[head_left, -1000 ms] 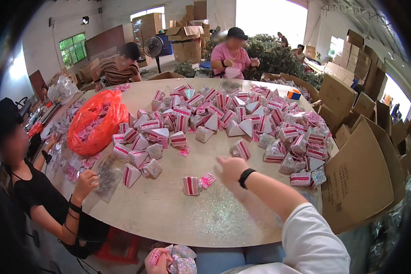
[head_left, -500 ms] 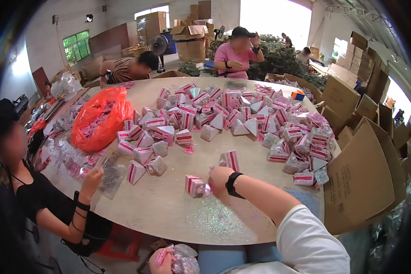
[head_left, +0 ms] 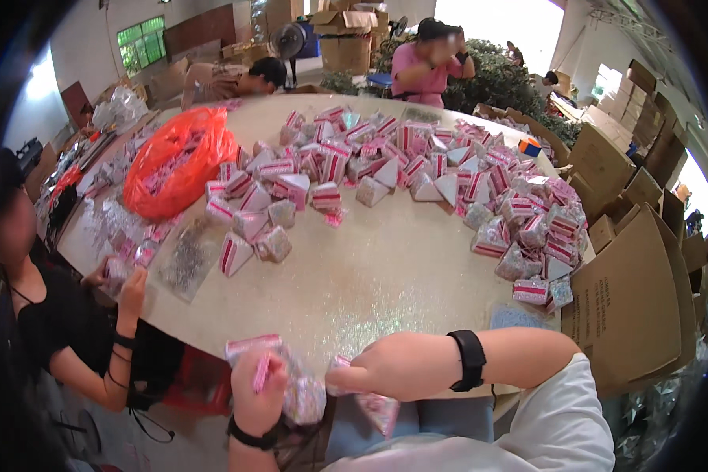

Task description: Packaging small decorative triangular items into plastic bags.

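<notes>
At the table's near edge, my left hand [head_left: 258,385] is closed, with a small pink printed tag [head_left: 269,373] sticking up from the fist. Against that hand sit a pink-and-white cake-slice ornament [head_left: 253,344] and a glittery silver-pink one [head_left: 304,400]. My right hand [head_left: 405,366], wearing a black wristband, is closed on a cake-slice ornament [head_left: 380,411] that hangs beneath its fingers over my lap. Another pale piece [head_left: 338,371] shows at its fingertips. How the fingers grip these is partly hidden.
Many cake-slice ornaments [head_left: 425,187] are heaped across the round table [head_left: 354,271]. A red plastic bag [head_left: 159,195] stands at left, beside a clear glitter-strewn sheet [head_left: 187,259]. Large cardboard boxes [head_left: 633,295] border the right. A co-worker in black [head_left: 71,322] sits at left.
My right hand has drawn back from mid-table to the near edge; the two ornaments there have left that spot. My left hand has risen from my lap. The left co-worker's hand has lowered.
</notes>
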The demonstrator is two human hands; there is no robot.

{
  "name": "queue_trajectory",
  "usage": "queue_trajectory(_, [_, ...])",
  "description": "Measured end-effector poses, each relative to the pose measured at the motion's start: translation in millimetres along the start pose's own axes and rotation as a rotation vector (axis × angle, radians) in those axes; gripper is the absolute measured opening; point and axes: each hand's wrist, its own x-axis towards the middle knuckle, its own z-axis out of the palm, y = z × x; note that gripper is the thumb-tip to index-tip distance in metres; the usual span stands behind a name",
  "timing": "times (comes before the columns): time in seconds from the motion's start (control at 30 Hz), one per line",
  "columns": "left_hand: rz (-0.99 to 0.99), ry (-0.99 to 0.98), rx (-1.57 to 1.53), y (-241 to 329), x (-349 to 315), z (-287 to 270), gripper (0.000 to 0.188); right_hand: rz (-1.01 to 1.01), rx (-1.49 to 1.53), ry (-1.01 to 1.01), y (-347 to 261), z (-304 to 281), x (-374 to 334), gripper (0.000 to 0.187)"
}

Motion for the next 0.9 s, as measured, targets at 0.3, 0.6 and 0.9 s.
queue_trajectory(0.3, [-0.431,-0.437,-0.782,41,13,39,0.052,-0.389,0.042,0.442,-15,-5,16,0.024])
queue_trajectory(0.6, [-0.183,-0.318,-0.72,17,15,45,0.082,-0.273,0.062,0.501,-9,4,3,0.028])
queue_trajectory(0.9, [0.197,0.035,0.453,-2,30,11,0.046,-0.084,-0.029,0.12,-7,8,-12,0.017])
